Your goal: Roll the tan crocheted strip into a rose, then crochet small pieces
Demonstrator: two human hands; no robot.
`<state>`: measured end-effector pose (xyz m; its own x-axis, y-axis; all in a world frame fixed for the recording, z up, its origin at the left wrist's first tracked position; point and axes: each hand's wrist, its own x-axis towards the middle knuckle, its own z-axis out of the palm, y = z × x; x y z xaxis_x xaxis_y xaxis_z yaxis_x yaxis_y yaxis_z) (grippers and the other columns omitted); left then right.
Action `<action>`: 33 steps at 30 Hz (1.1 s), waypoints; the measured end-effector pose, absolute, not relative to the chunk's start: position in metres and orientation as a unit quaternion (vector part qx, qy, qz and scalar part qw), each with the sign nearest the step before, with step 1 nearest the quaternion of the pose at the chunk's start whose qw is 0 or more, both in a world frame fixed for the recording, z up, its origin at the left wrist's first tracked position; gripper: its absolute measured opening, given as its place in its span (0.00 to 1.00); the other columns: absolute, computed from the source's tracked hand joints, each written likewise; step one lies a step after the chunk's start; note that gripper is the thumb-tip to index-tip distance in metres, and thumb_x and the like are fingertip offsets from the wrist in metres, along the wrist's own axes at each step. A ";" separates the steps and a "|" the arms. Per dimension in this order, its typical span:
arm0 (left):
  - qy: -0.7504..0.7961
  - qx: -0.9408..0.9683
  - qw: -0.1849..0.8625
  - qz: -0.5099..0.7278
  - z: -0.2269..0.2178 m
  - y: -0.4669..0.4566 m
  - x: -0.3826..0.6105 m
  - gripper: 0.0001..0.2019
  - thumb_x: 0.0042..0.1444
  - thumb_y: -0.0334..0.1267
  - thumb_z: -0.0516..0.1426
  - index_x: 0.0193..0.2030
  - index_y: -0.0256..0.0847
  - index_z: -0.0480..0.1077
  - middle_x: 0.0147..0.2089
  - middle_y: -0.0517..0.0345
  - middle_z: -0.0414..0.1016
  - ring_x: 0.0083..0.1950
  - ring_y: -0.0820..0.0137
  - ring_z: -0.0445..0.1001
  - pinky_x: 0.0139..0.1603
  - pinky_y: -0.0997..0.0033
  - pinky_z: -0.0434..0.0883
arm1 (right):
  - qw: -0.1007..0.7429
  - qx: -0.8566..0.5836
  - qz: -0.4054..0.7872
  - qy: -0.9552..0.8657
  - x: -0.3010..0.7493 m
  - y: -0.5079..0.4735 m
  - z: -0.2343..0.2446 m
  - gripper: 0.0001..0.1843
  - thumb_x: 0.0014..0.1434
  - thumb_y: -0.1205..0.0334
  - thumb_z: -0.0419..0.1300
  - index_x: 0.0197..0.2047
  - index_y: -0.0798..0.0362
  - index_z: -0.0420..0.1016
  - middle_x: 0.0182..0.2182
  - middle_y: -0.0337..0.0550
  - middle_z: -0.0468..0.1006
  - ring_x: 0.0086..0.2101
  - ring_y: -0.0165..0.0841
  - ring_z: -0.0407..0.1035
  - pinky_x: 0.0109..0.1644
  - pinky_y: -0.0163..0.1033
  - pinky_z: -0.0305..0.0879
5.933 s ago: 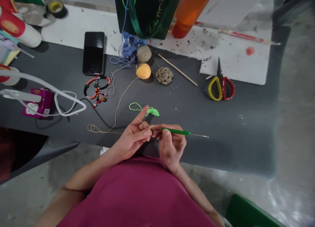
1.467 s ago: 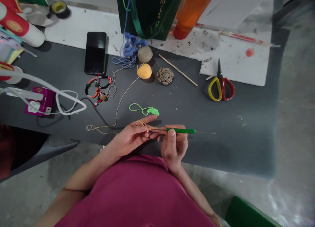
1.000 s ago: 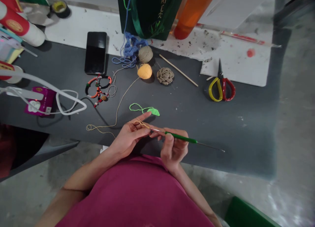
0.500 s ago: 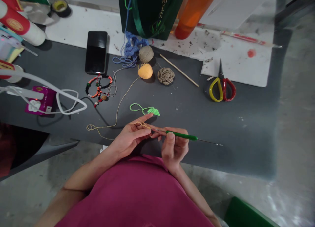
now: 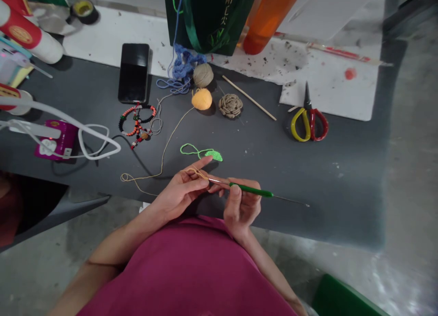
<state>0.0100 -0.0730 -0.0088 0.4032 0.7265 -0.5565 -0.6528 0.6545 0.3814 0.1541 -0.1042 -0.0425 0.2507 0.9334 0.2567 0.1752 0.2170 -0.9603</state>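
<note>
My right hand (image 5: 242, 205) is closed around the green handle of a crochet hook (image 5: 253, 190), whose thin shaft points left to my other hand. Between thumb and fingers, my left hand (image 5: 186, 188) pinches yellow yarn (image 5: 193, 171), and a strand runs over its raised index finger. The hook's working tip meets the yarn at the left fingertips; the stitches there are too small to make out. From a yellow yarn ball (image 5: 201, 99) the strand trails across the table to my left hand. A small green crocheted piece (image 5: 214, 155) lies just beyond the fingers.
Scissors (image 5: 309, 119) and a wooden stick (image 5: 249, 98) lie to the right. Beyond the hands are a brown crocheted rosette (image 5: 230, 106), a beige yarn ball (image 5: 203, 75) and blue yarn (image 5: 185, 65). A phone (image 5: 134, 74), beaded bracelets (image 5: 137, 122) and a white cable (image 5: 99, 126) lie left.
The crochet hook has shifted slightly left with my right hand, and its free right end dips a little lower. My left hand stays nearly in place.
</note>
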 end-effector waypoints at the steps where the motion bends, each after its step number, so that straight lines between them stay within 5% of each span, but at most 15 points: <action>1: 0.352 0.047 0.840 0.410 -0.009 -0.073 0.010 0.26 0.50 0.27 0.68 0.57 0.43 0.77 0.35 0.63 0.82 0.36 0.76 0.77 0.49 0.71 0.69 | 0.585 -0.533 0.331 -0.514 0.154 -0.104 -0.042 0.06 0.69 0.65 0.52 0.46 0.47 0.69 0.28 0.35 0.78 0.22 0.27 0.74 0.26 0.34 0.71; 9: 0.312 0.005 0.870 0.381 -0.007 -0.070 0.010 0.25 0.49 0.25 0.66 0.56 0.40 0.77 0.37 0.58 0.84 0.38 0.74 0.78 0.49 0.71 0.71 | 0.597 -0.535 0.381 -0.461 0.153 -0.104 -0.040 0.04 0.69 0.60 0.55 0.44 0.47 0.71 0.31 0.36 0.79 0.23 0.27 0.75 0.25 0.34 0.71; 15: 0.299 -0.046 0.882 0.361 -0.009 -0.070 0.009 0.22 0.50 0.22 0.63 0.53 0.35 0.78 0.30 0.61 0.78 0.31 0.78 0.73 0.45 0.74 0.71 | 0.590 -0.533 0.416 -0.442 0.154 -0.101 -0.036 0.05 0.70 0.58 0.55 0.43 0.47 0.71 0.30 0.35 0.80 0.23 0.27 0.76 0.25 0.33 0.71; 27: 0.365 0.002 0.855 0.368 -0.004 -0.069 0.009 0.21 0.52 0.29 0.67 0.55 0.38 0.78 0.35 0.57 0.81 0.33 0.79 0.73 0.43 0.77 0.71 | 0.599 -0.516 0.398 -0.465 0.154 -0.098 -0.035 0.04 0.70 0.60 0.54 0.44 0.47 0.68 0.27 0.34 0.82 0.23 0.29 0.77 0.24 0.34 0.70; 33: 0.349 -0.032 0.868 0.352 -0.008 -0.071 0.006 0.22 0.53 0.24 0.65 0.56 0.36 0.77 0.33 0.58 0.79 0.31 0.80 0.73 0.42 0.79 0.72 | 0.598 -0.500 0.395 -0.486 0.154 -0.101 -0.038 0.03 0.70 0.61 0.53 0.45 0.46 0.67 0.28 0.34 0.83 0.24 0.29 0.77 0.26 0.35 0.70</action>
<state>0.0058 -0.0707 -0.0078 0.5093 0.5883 -0.6281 -0.6327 0.7507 0.1901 0.1543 -0.1010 -0.0375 0.2164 0.9584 0.1864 0.0131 0.1880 -0.9821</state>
